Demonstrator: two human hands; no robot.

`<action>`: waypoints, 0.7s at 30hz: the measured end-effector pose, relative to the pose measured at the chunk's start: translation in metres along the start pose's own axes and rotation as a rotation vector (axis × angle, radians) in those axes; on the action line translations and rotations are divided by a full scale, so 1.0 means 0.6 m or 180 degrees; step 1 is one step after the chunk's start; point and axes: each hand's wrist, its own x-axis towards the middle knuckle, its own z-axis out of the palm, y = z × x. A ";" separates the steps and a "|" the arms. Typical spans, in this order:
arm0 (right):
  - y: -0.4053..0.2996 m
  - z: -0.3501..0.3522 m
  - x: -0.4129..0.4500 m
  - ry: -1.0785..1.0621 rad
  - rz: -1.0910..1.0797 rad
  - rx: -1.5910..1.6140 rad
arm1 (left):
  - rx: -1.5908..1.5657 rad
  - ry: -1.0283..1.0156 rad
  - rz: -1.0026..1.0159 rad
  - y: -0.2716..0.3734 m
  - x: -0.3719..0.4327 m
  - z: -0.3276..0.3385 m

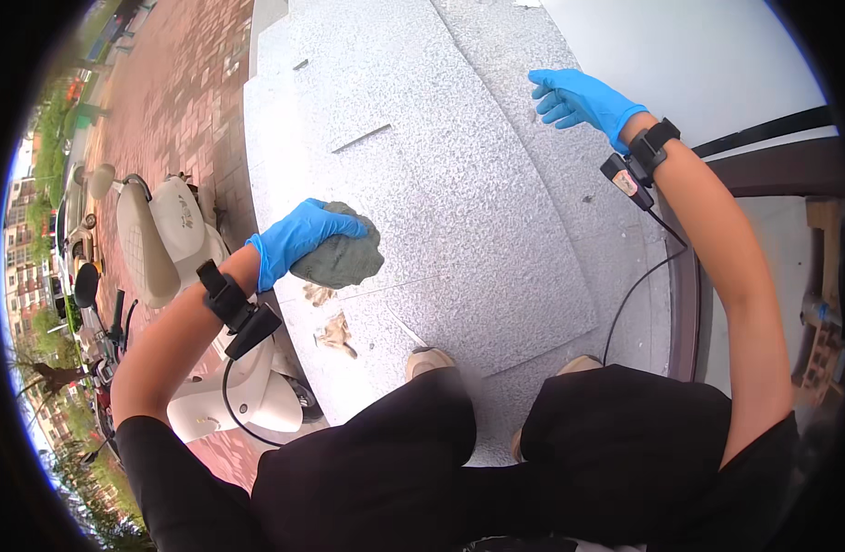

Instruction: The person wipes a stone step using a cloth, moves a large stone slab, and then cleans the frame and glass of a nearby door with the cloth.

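My left hand (305,236), in a blue disposable glove, grips a dark grey-green cloth or pad (341,259) over the left side of the speckled stone paving (450,186). The thumb lies across its top, and the fingers beneath are hidden. Its exact kind is unclear. My right hand (580,103), gloved in the same blue, is held out at the upper right with its fingers apart and nothing in it. Below the left hand, a pale, dirty work glove (336,334) lies on the stone, with another similar scrap (319,294) just above it.
My shoes (429,360) stand on the stone near the bottom. A cream scooter (181,228) and other parked vehicles are at the left, by red brick paving (181,83). A white panel (698,55) and a dark frame edge (781,169) lie at the right. Cables hang from both wrist devices.
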 end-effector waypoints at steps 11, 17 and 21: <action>0.144 0.089 -0.042 -0.0172 -0.0185 -0.2334 | -0.0309 -0.0260 -0.0657 -0.017 0.121 0.116; 0.140 0.088 -0.098 -0.0096 0.0197 -0.2114 | -0.1020 -0.0052 -0.0577 -0.079 0.144 0.131; 0.187 0.058 -0.132 -0.0305 0.0499 -0.2117 | -0.0504 -0.0143 -0.0030 -0.026 0.154 0.132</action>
